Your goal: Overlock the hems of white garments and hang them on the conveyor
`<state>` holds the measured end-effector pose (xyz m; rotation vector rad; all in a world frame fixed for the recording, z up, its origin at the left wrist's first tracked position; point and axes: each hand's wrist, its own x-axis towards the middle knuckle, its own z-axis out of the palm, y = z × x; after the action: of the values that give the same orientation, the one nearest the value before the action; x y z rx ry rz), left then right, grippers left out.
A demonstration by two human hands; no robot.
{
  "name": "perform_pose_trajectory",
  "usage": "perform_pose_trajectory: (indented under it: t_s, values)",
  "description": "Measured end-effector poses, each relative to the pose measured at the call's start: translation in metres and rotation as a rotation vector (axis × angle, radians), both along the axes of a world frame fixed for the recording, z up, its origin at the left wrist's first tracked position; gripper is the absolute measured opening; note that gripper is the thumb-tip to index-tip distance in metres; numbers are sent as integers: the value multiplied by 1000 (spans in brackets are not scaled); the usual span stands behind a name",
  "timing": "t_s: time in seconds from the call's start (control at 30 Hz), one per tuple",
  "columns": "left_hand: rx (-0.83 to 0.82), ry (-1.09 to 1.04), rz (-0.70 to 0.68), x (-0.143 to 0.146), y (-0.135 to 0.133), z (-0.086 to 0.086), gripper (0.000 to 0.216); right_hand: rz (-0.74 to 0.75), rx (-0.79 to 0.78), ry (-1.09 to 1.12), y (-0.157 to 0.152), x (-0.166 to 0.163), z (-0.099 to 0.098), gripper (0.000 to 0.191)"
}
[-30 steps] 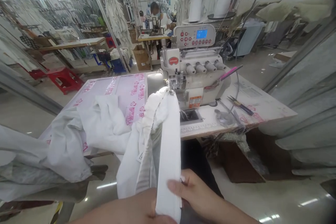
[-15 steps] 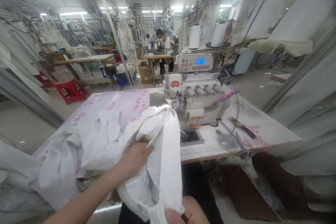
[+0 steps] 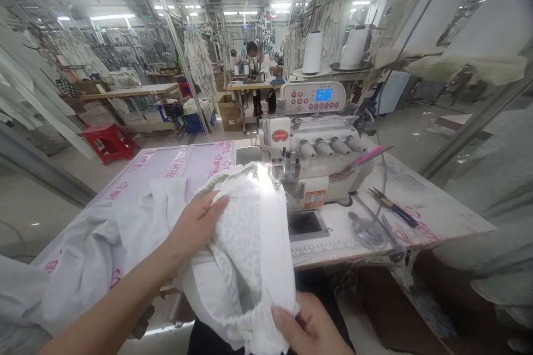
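A white garment (image 3: 239,233) with a gathered edge and a smooth white band (image 3: 275,244) runs from the presser foot of the overlock sewing machine (image 3: 320,155) down toward my lap. My left hand (image 3: 200,222) grips the gathered fabric on the left, thumb on top. Near the bottom, my right hand (image 3: 308,321) pinches the lower end of the band between thumb and fingers. More white cloth (image 3: 95,249) lies in folds over the left side of the table. The machine's lamp shines brightly on the fabric by the needle, hiding the stitching there.
Thread snips (image 3: 393,208) lie on the table (image 3: 453,222) right of the machine. A lit control panel (image 3: 314,97) tops the machine, with thread cones (image 3: 312,54) behind. A red stool (image 3: 110,141) stands left; a person (image 3: 254,52) sits at a machine farther back.
My left hand has moved up and left along the fabric, opening the folds and baring a faintly patterned inner face. My right hand has risen a little, still pinching the band.
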<state>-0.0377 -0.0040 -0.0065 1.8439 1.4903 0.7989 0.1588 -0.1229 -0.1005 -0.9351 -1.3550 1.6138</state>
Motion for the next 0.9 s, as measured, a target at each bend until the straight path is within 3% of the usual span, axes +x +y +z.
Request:
perform_pose_trajectory:
  t_s: [0.07, 0.37, 0.53, 0.63, 0.7, 0.8, 0.9]
  values:
    - [65, 55, 27, 3, 11, 4, 29, 48, 52, 41, 15, 1, 9, 36]
    - [170, 143, 161, 10, 61, 11, 39, -52, 120, -14, 62, 7, 30, 29]
    - [322, 167, 136, 13, 92, 13, 34, -133, 113, -90, 93, 8, 42, 35]
    - [542, 283, 179, 23, 76, 10, 21, -200, 24, -114, 106, 6, 46, 35]
    - [616, 384, 61, 31, 48, 4, 17, -233, 0, -111, 112, 4, 47, 34]
    - [484, 494, -215, 38, 5, -5, 22, -259, 10, -122, 115, 3, 47, 34]
    - [277, 469, -320, 37, -18, -6, 30, -271, 43, -168, 116, 4, 47, 33]
